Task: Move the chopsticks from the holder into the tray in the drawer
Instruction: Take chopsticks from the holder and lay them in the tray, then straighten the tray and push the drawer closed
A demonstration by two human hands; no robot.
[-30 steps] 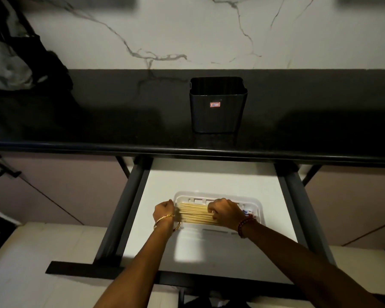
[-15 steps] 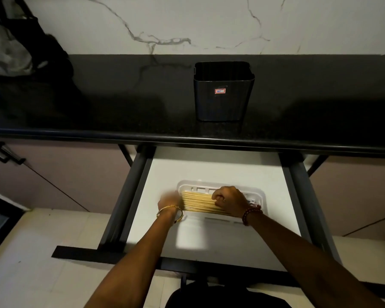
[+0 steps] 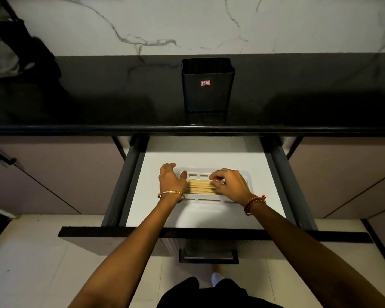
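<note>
Both hands work the chopsticks (image 3: pixel 198 187) in the tray (image 3: pixel 247 177): left hand (image 3: pixel 170 178) at 9 o'clock bracing open-fingered, right hand (image 3: pixel 228 184) at 3 o'clock pinching; square ends gently.

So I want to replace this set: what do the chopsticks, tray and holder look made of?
Chopsticks: likely bamboo or light wood, pale tan, matte, straight sticks. Tray: probably plastic, white and smooth, with moulded slots in its rim. Holder: looks like dark plastic, faint sheen, rounded corners and a small sticker; metal can't be ruled out.
</note>
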